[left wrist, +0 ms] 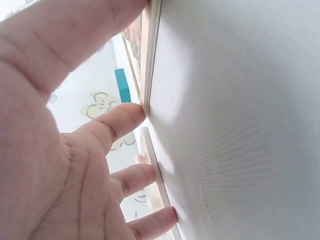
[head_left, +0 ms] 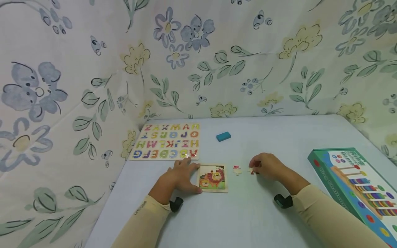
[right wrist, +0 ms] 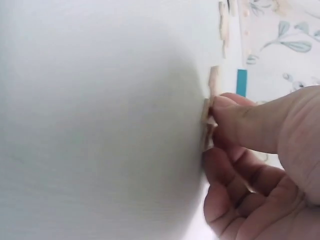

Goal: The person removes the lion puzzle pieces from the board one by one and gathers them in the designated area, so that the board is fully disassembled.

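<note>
Your square lion puzzle lay flat on the counter, a pale wooden frame around a reddish-maned lion and a smaller one on green, with a pale stretch along the far left. Your spread left grip touched its left edge. Just to its right, a loose piece, cream and red, rested flat. Farther right, your right grip pinched another cream-and-red piece, partly hidden by your fingers.
</note>
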Demonstrator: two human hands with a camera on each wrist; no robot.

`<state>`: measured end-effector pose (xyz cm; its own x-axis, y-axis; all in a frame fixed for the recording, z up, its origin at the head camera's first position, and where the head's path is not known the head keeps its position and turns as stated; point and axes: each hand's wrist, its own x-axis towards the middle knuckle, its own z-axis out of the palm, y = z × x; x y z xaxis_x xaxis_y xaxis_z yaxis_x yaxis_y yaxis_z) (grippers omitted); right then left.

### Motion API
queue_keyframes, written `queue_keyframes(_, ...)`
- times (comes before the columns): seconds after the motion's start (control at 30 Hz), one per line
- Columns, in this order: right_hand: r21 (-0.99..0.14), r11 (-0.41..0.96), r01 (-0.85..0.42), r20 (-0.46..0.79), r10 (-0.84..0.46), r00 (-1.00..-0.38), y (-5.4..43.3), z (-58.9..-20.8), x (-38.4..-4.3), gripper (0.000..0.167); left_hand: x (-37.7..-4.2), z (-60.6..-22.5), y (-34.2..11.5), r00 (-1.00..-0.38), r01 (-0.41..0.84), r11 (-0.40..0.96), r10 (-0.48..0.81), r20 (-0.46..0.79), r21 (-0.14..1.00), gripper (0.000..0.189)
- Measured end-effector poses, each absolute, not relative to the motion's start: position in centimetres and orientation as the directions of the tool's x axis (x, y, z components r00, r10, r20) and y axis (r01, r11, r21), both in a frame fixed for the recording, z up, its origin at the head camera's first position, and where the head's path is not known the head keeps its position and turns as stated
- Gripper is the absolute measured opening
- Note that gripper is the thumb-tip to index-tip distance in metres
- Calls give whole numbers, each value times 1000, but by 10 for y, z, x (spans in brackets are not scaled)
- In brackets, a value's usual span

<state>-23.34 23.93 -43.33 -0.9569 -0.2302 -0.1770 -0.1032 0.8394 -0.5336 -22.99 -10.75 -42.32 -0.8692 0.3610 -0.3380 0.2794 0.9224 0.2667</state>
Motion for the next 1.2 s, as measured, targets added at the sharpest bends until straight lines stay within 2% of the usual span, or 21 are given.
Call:
queue_keyframes(0.2,-455,879,-144,-161,-240,-957,216,-419,-238,22,-231,-422,-107,-868,283,917,370,-330,282,94)
queue_keyframes(0.3,-434,875,-216,-143,-303,-942,189,-417,-239,25,-232,-422,-106,-867,284,918,370,-333,278,94)
queue_keyframes(0.53,-420,858,-296,-130,-380,-916,139,-425,-240,14,-235,-425,-101,-865,291,918,372,-335,269,95)
queue_keyframes(0.73,-415,857,-306,-93,-375,-922,132,-431,-234,10,-234,-427,-99,-864,292,920,371,-339,262,95)
queue_keyframes(0.97,-382,851,-360,-15,-395,-919,128,-435,-232,13,-229,-428,-103,-867,285,927,358,-348,244,97)
queue_keyframes(1.07,-462,819,-342,-6,-388,-922,129,-432,-233,21,-229,-429,-107,-870,284,927,356,-341,245,96)
queue_keyframes(1.2,-630,733,-256,-29,-351,-936,146,-422,-236,28,-227,-428,-111,-871,283,923,361,-334,261,96)
